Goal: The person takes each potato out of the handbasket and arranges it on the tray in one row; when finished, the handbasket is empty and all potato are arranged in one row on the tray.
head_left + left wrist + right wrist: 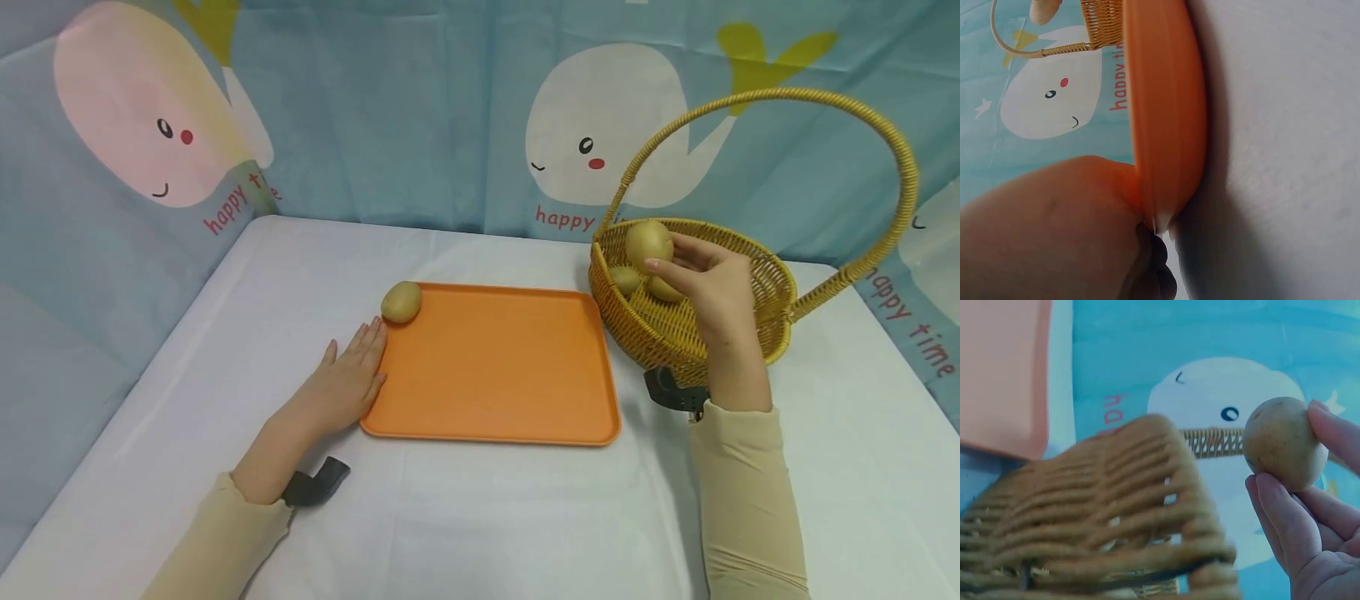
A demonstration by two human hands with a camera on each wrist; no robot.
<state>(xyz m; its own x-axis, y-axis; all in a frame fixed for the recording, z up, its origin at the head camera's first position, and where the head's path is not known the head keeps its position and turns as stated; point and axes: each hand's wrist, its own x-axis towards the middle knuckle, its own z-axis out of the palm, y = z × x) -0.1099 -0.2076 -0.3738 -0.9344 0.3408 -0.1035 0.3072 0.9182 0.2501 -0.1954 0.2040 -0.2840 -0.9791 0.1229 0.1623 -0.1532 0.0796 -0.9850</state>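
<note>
My right hand pinches a potato between thumb and fingertips, above the wicker basket. In the right wrist view that potato stands out above the rim of the basket. Two more potatoes, one at the left and one partly hidden, lie inside the basket. My left hand rests with straight fingers along the left edge of the orange tray. Another potato sits at the tray's far left corner, just beyond the left fingertips.
The basket's tall arched handle rises over the right side. A white cloth covers the table. Behind stands a blue curtain printed with whales. Dark straps are worn at both wrists.
</note>
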